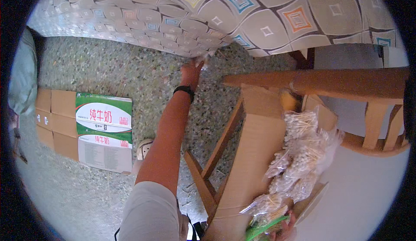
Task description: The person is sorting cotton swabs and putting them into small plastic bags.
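My left hand [193,71] reaches far down to the speckled floor, at the lower edge of the patterned cloth [268,17]. A dark band circles its wrist. Its fingertips are blurred beside a pale patch, so whether they hold anything is unclear. At the lower right, my right hand [287,229] is partly cut off by the picture edge. Its fingers close on a clear plastic bag with a green strip [266,229]. Just above it, several clear bags of cotton swabs [299,154] lie heaped on and against brown cardboard [255,154].
A flattened milk carton box [104,132], green, white and brown, lies on the floor at left. A wooden chair [355,85] stands at right, and crossed wooden legs [216,154] show under the cardboard. A shoe [144,149] is beside my left forearm. Grey-green fabric [22,74] hangs at far left.
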The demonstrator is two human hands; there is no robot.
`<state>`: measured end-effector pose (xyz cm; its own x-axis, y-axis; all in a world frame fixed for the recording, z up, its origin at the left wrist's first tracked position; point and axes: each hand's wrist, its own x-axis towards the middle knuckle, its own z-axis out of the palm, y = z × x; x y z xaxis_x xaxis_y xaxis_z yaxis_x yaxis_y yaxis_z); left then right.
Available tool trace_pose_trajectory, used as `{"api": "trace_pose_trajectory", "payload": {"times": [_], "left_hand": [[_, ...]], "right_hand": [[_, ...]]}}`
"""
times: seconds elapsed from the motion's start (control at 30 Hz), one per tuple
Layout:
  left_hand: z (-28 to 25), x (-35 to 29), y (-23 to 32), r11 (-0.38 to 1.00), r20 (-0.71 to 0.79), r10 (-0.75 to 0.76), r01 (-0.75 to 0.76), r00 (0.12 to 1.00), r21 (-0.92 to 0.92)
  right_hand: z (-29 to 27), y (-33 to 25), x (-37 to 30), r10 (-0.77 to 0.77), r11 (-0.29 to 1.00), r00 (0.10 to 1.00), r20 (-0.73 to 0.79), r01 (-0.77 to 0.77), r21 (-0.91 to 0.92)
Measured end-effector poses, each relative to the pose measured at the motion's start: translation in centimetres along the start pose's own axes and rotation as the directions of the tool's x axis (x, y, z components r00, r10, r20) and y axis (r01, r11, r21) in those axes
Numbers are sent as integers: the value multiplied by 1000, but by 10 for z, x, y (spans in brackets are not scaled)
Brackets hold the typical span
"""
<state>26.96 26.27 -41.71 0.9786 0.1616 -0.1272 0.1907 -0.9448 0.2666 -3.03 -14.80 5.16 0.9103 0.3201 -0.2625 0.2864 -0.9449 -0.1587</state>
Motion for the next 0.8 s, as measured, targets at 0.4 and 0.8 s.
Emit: {"api": "trace_pose_trajectory", "payload": {"times": [0.4,0.8], "left_hand": [[-65,-86,-40,816,-178,-82,-37,981,-577],[-354,-201,-8,575,-280,40,-251,959,-779]], "right_hand": [[17,-16,16,-4,995,996,-89,13,103],[12,-39,34,131,943,980,-146,-78,323]]}}
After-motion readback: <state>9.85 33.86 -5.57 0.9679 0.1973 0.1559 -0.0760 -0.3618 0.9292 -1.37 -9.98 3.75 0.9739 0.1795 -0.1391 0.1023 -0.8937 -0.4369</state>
